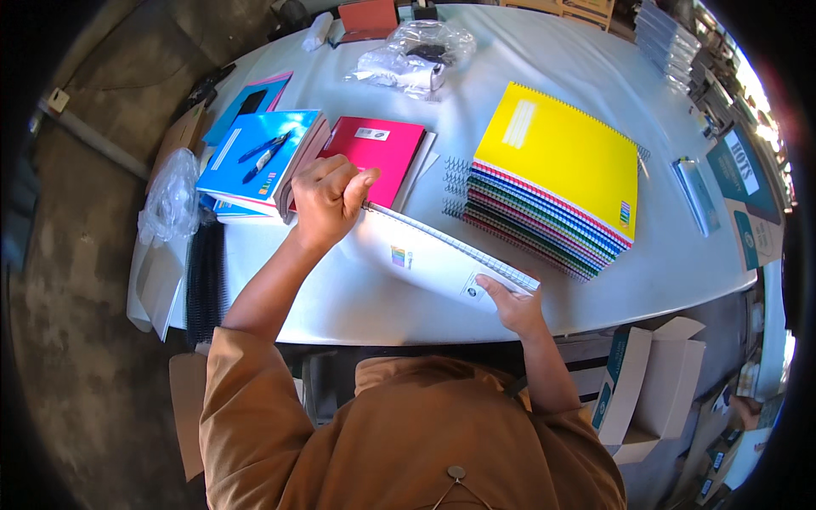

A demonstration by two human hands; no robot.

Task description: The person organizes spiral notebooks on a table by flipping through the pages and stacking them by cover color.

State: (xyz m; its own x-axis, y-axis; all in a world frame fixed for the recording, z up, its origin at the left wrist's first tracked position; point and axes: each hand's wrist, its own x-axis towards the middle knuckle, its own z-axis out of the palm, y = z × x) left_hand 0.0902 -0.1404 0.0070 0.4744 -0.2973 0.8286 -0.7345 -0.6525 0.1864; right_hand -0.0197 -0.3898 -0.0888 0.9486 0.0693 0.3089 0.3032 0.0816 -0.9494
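Note:
A white-backed notebook (425, 252) is tilted in front of me, a row of binding holes or coil along its upper edge. My right hand (517, 308) grips its right end, thumb flat on the white cover. At its left end my left hand (327, 197) is closed in a fist, thumb pressed against the curled fingers. A small dark end pokes out below that thumb; what the fist holds is hidden. Behind the fist lies a magenta cover (382, 151). On the right rises a stack of spiral notebooks (557, 161), yellow on top, with loose coil ends jutting out leftward.
Blue notebooks (246, 161) with pens (265, 157) on top are stacked left. Black coils (205, 285) and a plastic bag (170, 197) hang by the table's left edge. Clear wrapping (421, 59) lies at the back. An open carton (650, 382) stands low right, near boxes (748, 183).

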